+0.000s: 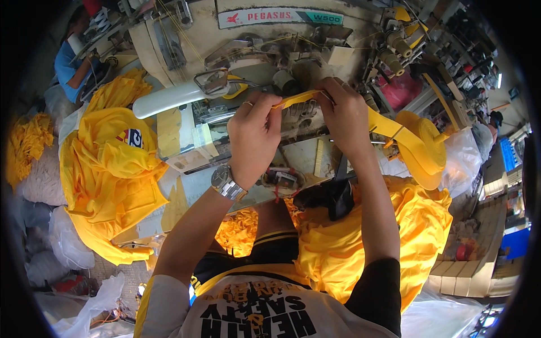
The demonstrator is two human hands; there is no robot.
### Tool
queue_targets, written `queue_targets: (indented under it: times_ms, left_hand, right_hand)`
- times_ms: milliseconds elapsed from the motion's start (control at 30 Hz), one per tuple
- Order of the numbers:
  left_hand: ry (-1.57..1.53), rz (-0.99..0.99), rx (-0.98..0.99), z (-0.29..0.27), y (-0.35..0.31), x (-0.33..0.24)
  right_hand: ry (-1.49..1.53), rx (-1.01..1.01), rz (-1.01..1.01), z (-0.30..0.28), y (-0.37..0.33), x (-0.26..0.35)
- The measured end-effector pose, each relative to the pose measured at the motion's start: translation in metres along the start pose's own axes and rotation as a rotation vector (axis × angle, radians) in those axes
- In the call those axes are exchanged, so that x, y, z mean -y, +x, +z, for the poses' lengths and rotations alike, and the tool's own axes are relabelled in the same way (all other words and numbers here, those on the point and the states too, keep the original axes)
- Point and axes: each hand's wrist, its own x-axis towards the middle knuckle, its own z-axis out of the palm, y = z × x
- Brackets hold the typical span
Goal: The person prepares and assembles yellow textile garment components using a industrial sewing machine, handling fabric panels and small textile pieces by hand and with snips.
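Note:
Between my two hands a narrow yellow fabric strip (300,99) is stretched taut, just in front of the sewing machine (194,42). One end is pinched by the thumb and fingers of my left hand (255,127), whose wrist wears a metal watch. My right hand (345,115) grips the other end. Beyond my right wrist, a wide yellow band (389,128) runs to a roll of yellow fabric tape (428,149). The needle and presser foot area is partly hidden behind my hands and the strip.
Yellow garments (110,169) are heaped on the left of the machine table. More yellow cloth (372,236) lies at my right side. A white padded arm (169,102) juts left from the machine. Thread cones stand at upper right. Another person (72,70) sits at far left.

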Motion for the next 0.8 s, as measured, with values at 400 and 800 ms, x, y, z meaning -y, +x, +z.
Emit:
queue_targets:
  times_ms: [400, 800]
  left_hand:
    - [0.034, 0.062, -0.061, -0.002, 0.009, 0.004]
    - [0.048, -0.04, 0.203, -0.004, -0.026, 0.005]
  right_hand:
    - [0.077, 0.064, 0.083, -0.005, 0.004, 0.001]
    - [-0.254, 0.105, 0.153, 0.0, -0.026, 0.012]
